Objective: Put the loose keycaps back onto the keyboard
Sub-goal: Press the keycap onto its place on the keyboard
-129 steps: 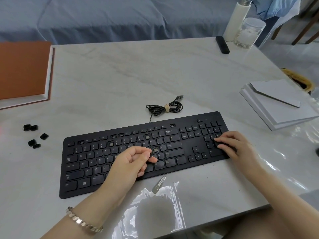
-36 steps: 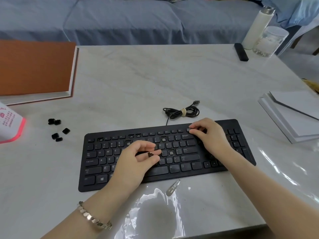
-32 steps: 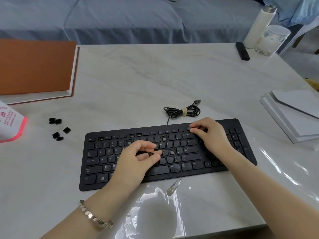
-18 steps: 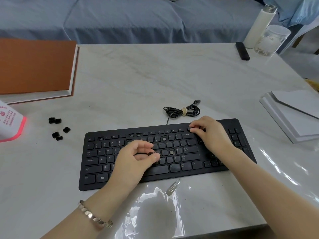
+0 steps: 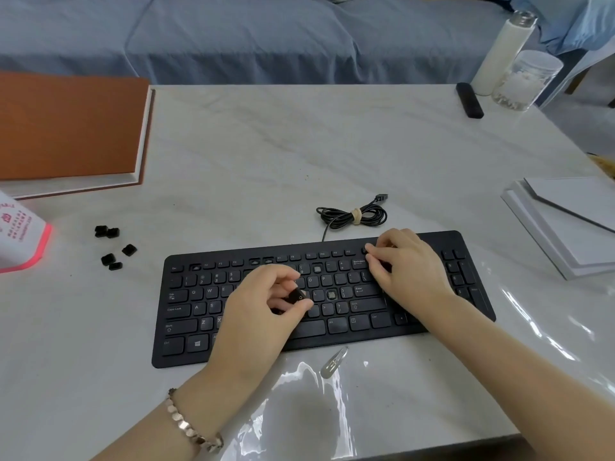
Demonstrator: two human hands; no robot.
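Five loose keycaps (image 5: 129, 250) lie in a small cluster on the marble table (image 5: 266, 154), well to the left of the black keyboard (image 5: 186, 327). Your left hand (image 5: 258, 314) hovers over the middle of the keys, thumb and fingertips pinching one more keycap (image 5: 297, 295), a pale ring mark showing on it. Two bare sockets show just right of it: the number-row socket (image 5: 317, 269) and the home-row socket (image 5: 331, 295). Your right hand (image 5: 406, 271) rests on the keys beside Backspace, fingers bent and close together, gripping nothing. A hair clip (image 5: 333, 362) lies just below the keyboard.
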